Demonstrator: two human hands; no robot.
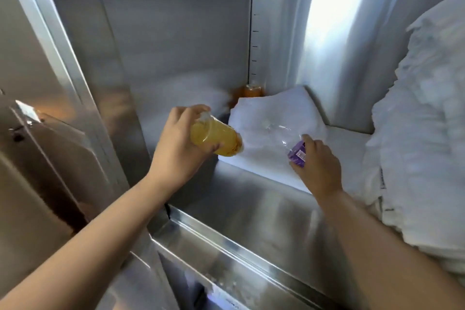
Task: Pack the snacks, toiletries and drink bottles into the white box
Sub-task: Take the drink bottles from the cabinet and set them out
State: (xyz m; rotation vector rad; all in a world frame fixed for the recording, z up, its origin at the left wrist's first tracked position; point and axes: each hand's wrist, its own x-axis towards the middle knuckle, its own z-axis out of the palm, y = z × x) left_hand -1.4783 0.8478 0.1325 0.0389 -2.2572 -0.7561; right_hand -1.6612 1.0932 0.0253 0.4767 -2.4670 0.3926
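My left hand (pixel 180 145) grips a clear bottle of yellow drink (pixel 215 137), tilted on its side just left of the white box (pixel 266 113). My right hand (pixel 318 162) holds a clear bottle with a purple label (pixel 297 152), lying over the white box's front right part. The white box sits on a steel shelf (pixel 251 199) inside a metal cabinet. Behind the box, in the back corner, stands another bottle of orange drink (pixel 251 90), partly hidden by the box.
A bulky stack of white folded linen (pixel 417 133) fills the right side of the shelf. Steel walls close the cabinet at the left and back. A metal door or panel (pixel 50 146) stands at the far left. A steel ledge runs along the shelf's front.
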